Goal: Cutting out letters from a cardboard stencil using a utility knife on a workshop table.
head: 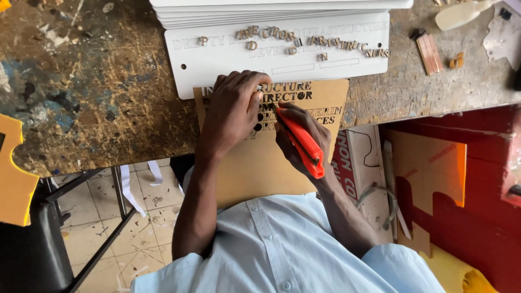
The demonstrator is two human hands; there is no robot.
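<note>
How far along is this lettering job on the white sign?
Part done: many small wooden letters already sit on the white sign panel, though several engraved spots show none. In hand: the left hand presses the brown cut-out sheet while the right hand works an orange utility knife on it.

White sign plate (347,62) atop bench — tan lettered board (325,100) perhaps beneath.

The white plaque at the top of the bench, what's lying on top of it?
Small loose wooden letters lie scattered on the white plaque. A stack of similar white plaques covers its far edge, hiding whatever is there.
</note>
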